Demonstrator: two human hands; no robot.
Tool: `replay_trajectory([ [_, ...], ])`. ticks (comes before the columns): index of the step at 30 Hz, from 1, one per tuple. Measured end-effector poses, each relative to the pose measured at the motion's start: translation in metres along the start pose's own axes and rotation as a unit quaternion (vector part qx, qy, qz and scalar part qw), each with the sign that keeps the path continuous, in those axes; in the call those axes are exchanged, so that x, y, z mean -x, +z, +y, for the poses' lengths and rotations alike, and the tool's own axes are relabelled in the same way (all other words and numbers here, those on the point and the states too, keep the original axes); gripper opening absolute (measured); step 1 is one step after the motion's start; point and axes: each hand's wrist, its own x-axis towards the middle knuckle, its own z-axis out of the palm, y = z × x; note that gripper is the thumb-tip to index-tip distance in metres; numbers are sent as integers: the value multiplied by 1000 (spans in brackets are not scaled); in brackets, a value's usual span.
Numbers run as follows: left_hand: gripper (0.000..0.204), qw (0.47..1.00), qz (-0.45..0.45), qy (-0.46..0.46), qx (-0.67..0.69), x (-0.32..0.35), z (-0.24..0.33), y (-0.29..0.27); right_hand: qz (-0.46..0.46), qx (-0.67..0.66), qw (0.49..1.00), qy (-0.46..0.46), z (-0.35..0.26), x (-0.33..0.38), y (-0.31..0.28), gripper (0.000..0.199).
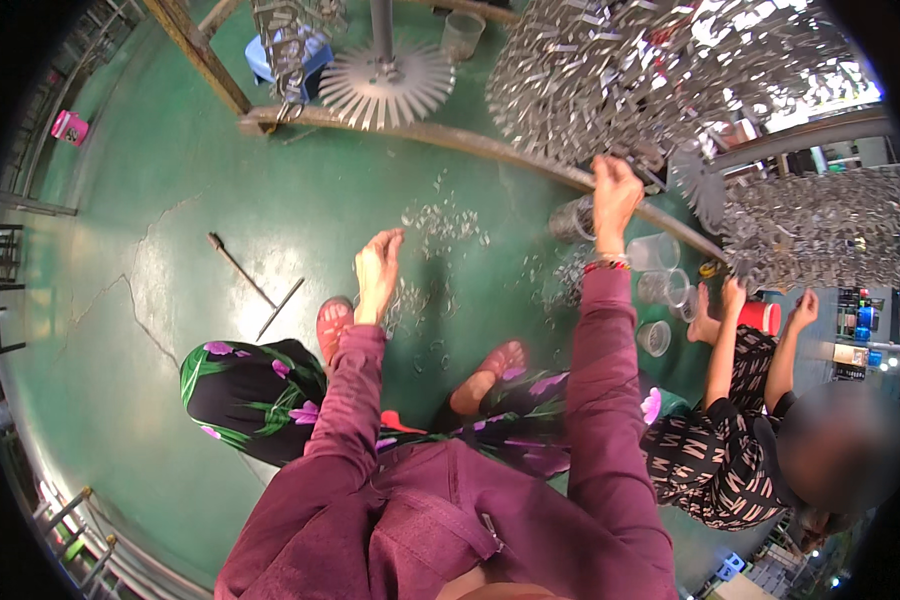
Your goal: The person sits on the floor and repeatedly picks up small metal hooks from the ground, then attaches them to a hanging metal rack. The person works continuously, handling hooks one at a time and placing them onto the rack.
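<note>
My right hand [617, 200] is raised in front of the lower edge of a dense rack of hanging silver metal pieces [620, 90]. Its fingers are pinched together, and what they hold, if anything, is too small to make out. Lower and to the left, my left hand [376, 272] hovers above the floor with its fingertips pressed together; I cannot tell what is in them. Beneath and beside it, a scatter of small shiny metal pieces [445, 225] lies on the green floor. A clear plastic tub with metal pieces [572, 219] stands just left of my right wrist.
A wooden beam [490, 147] crosses ahead, with a slotted metal disc [388, 85] on a post behind it. Several clear tubs [653, 252] stand at right, near a seated co-worker [730, 440]. A long-handled tool [245, 270] and a rod [281, 308] lie on the floor at left.
</note>
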Motion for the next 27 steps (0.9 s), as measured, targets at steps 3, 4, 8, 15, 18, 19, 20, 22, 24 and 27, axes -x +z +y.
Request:
replay_trajectory([
  [3,23,996,9,-44,-81,-19,-51,3,-3,84,990,-117,-4,-4,-5,27],
  [4,23,998,16,-20,-61,-23,-71,0,3,86,989,-121,-3,-3,-5,30],
  [8,16,982,75,-168,36,-28,-142,-6,-11,162,985,-52,-22,-8,-2,33],
  [15,14,968,106,-221,-58,9,-170,-12,-15,202,979,-34,-8,-16,2,30],
  [18,15,957,172,-219,-76,36,-178,-16,-14,207,977,-43,12,-22,0,32],
  [19,14,960,161,-213,-82,44,-175,-18,-11,198,980,-32,14,-23,0,31],
  [20,13,963,148,-206,-89,52,-172,-20,-19,180,983,-24,19,-24,2,31],
  [22,14,968,122,-148,-165,65,-160,-18,-22,157,987,-15,25,-27,3,30],
  [24,13,958,96,-71,-261,67,-151,-17,-18,144,989,-10,27,-27,3,29],
  [27,10,948,71,32,-309,62,-150,-6,-29,171,985,-15,21,-28,-1,30],
])
